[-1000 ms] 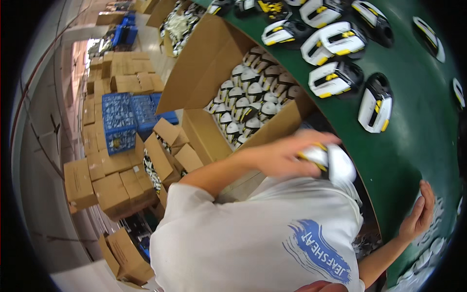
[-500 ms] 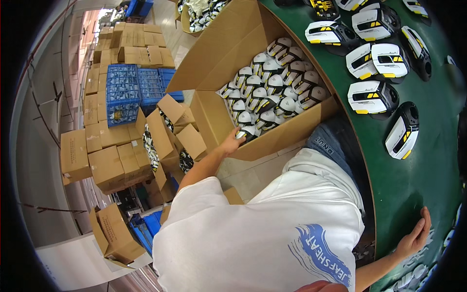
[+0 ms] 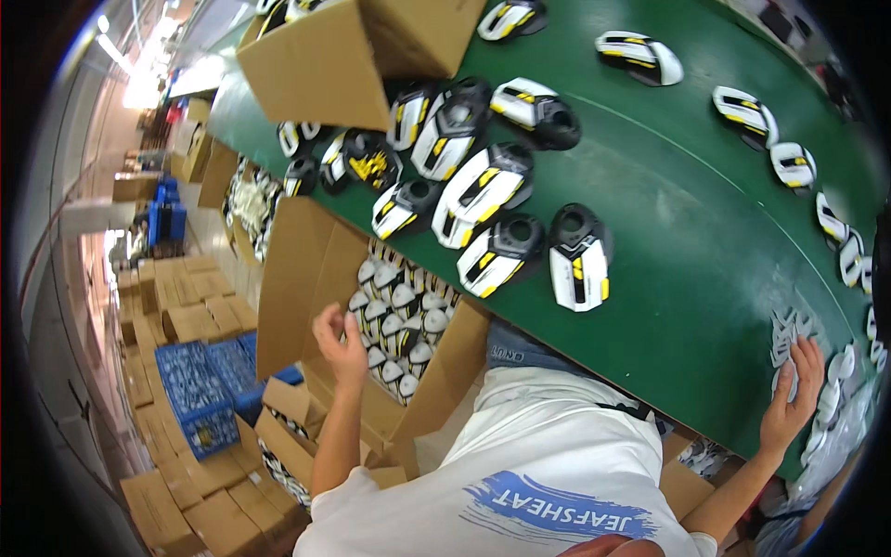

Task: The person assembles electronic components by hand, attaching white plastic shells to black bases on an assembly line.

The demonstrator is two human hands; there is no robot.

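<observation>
Shells (image 3: 577, 274) on green tabletop (image 3: 687, 325), cartons (image 3: 223, 518) (stacked), blue crates (image 3: 195, 381)

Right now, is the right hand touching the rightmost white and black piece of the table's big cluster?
Apart: the head view plainly shows green tabletop between the right hand and that white and black piece.

White, black and yellow shells (image 3: 577, 274)

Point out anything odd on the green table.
One thing: yellow pieces bunched in or on a dark object, unlike the white-and-black parts around it. Whether they're spilled or belong there, I can't tell.
</observation>
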